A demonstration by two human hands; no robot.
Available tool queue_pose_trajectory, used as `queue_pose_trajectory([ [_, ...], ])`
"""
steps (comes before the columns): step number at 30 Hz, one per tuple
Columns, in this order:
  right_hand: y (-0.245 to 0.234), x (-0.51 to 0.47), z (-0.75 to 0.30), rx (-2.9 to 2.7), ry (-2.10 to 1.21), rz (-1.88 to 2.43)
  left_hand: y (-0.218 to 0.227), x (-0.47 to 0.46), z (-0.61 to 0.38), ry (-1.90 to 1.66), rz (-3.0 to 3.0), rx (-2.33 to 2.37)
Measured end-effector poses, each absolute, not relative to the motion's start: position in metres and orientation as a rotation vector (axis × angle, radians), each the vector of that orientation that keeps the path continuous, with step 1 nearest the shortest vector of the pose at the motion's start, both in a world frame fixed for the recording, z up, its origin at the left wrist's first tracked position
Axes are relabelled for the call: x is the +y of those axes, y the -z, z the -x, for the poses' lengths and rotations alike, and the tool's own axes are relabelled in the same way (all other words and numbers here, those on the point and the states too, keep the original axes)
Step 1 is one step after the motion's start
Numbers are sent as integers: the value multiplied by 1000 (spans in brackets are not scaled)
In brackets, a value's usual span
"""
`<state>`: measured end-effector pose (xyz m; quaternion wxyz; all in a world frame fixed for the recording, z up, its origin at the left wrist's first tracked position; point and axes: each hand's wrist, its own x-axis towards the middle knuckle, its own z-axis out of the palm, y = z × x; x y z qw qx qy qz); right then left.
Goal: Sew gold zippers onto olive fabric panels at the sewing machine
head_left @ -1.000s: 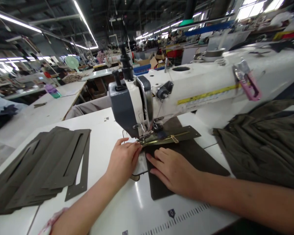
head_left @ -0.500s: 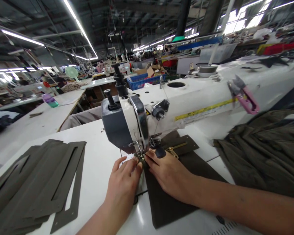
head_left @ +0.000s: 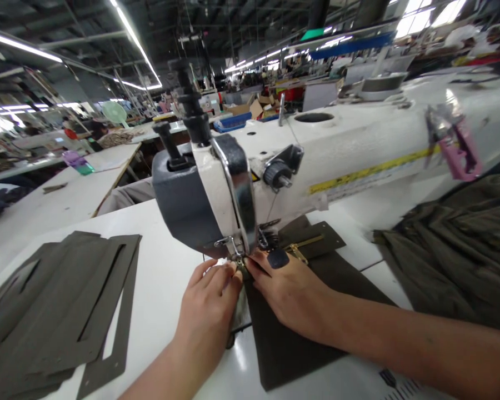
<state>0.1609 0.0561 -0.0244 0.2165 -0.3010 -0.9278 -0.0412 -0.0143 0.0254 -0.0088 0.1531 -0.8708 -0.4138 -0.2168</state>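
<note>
Both hands are at the machine's needle area, fingertips nearly meeting at the presser foot (head_left: 236, 256). The left hand (head_left: 208, 297) has its fingers curled on the work just left of the foot. The right hand (head_left: 289, 294) has its fingers angled in from the other side, and a small dark patch shows on one finger, unclear what it is. Can't tell if either grip is pinching or only pressing down; the fingers cover the exact contact.

The brass zipper (head_left: 304, 244) runs out from under the foot, partly hidden by the right hand. Its slider sits just past the right fingers. The dark panel (head_left: 287, 333) lies under the right hand, its lower corner reaching toward the desk's near side.

The sewing machine (head_left: 337, 155) stands over the work, with pink snips (head_left: 458, 150) hanging on its arm. Slotted panels (head_left: 66, 300) are stacked well left of the left hand, and olive cloth (head_left: 450, 261) is heaped at the right of the desk (head_left: 170, 222). A printed scale (head_left: 400, 383) runs along the near edge. Behind are another desk (head_left: 66, 194), a fan (head_left: 114, 111) and a blue crate (head_left: 232, 122).
</note>
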Motion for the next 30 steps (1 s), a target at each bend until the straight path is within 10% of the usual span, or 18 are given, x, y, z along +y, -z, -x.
queue_pose_trajectory([
  [30, 19, 64, -157, -2387, -93, 764, 22, 37, 18, 777, 2445, -1196],
])
